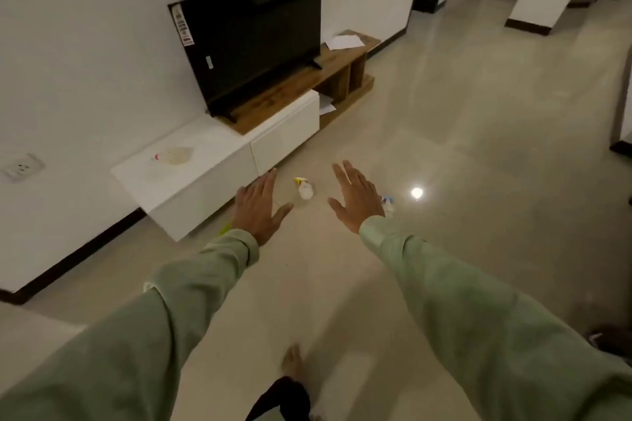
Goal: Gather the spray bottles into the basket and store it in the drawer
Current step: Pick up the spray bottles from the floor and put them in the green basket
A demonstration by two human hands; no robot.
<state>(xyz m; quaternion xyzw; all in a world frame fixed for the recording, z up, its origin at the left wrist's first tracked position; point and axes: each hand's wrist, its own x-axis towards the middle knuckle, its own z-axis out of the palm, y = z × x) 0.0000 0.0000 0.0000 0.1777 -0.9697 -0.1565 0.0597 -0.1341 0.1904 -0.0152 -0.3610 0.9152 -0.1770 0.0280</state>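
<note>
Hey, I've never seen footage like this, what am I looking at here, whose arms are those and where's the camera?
There is one picture, taken by a wide-angle camera worn on a person's head, looking forward and down. The arms in pale green sleeves are that person's own. The left hand and right hand are stretched out, open and empty. On the floor ahead stands a spray bottle with a yellow top; a second bottle with a blue top peeks out beside the right hand. To the left is a low white cabinet with closed drawer fronts, and a television on a wooden stand. I cannot make out a basket for certain.
</note>
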